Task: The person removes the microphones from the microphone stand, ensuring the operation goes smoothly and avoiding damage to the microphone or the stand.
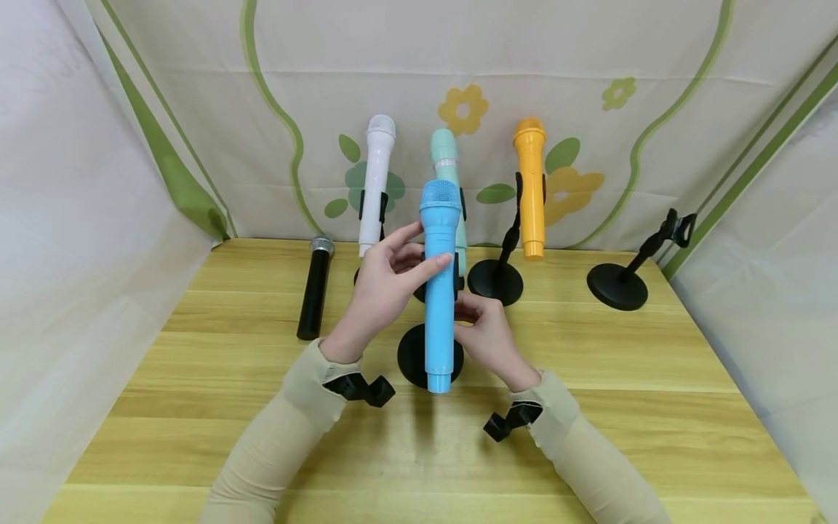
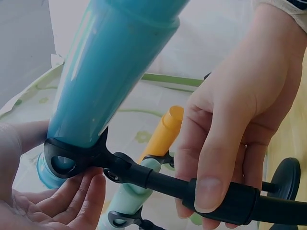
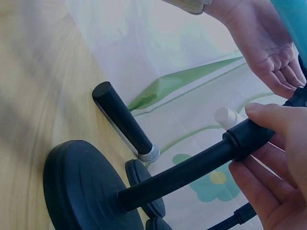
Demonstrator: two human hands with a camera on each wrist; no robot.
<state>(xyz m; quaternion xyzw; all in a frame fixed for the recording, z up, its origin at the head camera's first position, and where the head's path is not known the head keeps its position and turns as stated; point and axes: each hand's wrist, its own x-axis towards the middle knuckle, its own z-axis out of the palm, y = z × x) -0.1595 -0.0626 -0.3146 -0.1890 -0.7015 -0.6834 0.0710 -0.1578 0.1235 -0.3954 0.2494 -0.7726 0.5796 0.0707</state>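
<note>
A light blue microphone sits tilted in the black clip of a microphone stand. My left hand holds the microphone below its head, thumb across the front and fingers behind. Lower down, my right hand grips the thick collar on the stand's pole, with thumb and fingers on opposite sides. The stand's round black base is on the wooden table, partly hidden behind the microphone in the head view.
Behind are a white microphone, a mint green microphone and an orange microphone on stands. A black microphone with a silver head lies at the left. At the right stands a bare microphone stand. Patterned cloth hangs behind the table.
</note>
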